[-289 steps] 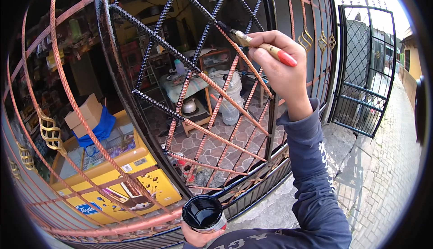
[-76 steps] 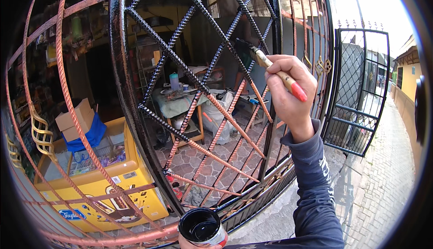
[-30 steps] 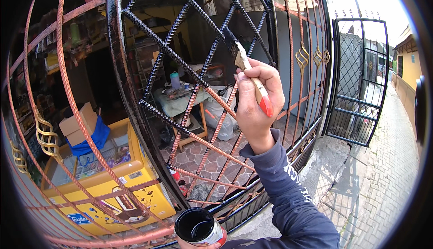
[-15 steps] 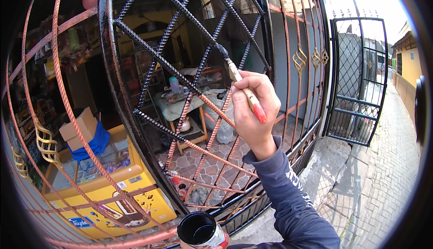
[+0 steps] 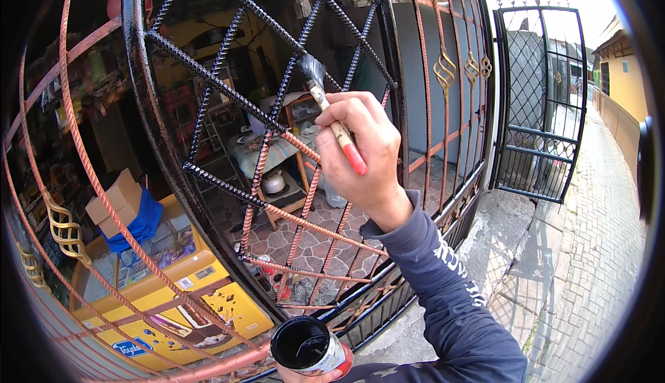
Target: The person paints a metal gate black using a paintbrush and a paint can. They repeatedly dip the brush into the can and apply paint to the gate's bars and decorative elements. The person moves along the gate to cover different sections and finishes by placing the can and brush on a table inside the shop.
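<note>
Right hand [image 5: 373, 146] holds paintbrush [image 5: 341, 135] — left hand [image 5: 298, 377], a can [image 5: 312, 348] (black inside).

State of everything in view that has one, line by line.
Paintbrush: gripped in the right hand, bristles black with paint
Paint can: open, black inside, held in the left hand
Diamond-lattice grille: black above, mostly reddish-brown below
Chest freezer: lid position unclear
Kettle: upright
Cardboard box: flaps unclear
</note>
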Motion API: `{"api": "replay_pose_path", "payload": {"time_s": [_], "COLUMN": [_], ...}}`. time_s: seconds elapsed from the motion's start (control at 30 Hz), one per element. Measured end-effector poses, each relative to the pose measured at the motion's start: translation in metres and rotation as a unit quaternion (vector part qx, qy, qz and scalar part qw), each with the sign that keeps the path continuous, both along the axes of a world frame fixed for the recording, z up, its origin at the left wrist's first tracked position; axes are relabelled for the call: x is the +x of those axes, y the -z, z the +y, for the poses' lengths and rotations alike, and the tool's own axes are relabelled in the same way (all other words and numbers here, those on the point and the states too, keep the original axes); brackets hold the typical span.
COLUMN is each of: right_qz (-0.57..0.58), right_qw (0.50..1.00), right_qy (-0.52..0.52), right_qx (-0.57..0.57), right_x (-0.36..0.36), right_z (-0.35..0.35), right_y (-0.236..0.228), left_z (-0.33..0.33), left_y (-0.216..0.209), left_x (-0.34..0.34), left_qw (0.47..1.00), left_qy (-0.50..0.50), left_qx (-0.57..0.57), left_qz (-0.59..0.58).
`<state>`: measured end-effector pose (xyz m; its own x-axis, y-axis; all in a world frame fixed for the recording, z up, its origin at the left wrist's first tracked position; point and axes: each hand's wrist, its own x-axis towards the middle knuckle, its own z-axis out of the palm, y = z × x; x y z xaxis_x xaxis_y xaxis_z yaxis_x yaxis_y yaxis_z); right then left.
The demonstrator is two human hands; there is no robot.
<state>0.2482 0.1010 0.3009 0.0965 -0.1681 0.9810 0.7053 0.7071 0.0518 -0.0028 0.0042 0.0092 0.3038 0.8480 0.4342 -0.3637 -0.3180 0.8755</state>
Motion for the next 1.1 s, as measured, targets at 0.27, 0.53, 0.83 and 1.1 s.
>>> {"api": "replay_pose_path", "payload": {"time_s": [0.27, 0.53, 0.83, 1.1], "right_qz": [0.052, 0.068, 0.07, 0.079], "right_qw": [0.999, 0.997, 0.996, 0.972], "right_qy": [0.005, 0.036, -0.02, -0.175], "right_qx": [-0.012, -0.027, -0.042, -0.133], "right_x": [0.009, 0.024, 0.055, 0.105], "right_z": [0.003, 0.004, -0.005, -0.007], "right_y": [0.046, 0.057, 0.066, 0.05], "left_z": [-0.003, 0.002, 0.004, 0.008], "left_y": [0.001, 0.006, 0.01, 0.003], "left_x": [-0.003, -0.008, 0.003, 0.047], "left_qw": [1.0, 0.999, 0.999, 0.999], "left_qy": [0.004, -0.027, -0.033, -0.031], "left_qx": [0.014, 0.037, 0.028, 0.012], "left_qz": [-0.016, 0.027, 0.029, 0.017]}}
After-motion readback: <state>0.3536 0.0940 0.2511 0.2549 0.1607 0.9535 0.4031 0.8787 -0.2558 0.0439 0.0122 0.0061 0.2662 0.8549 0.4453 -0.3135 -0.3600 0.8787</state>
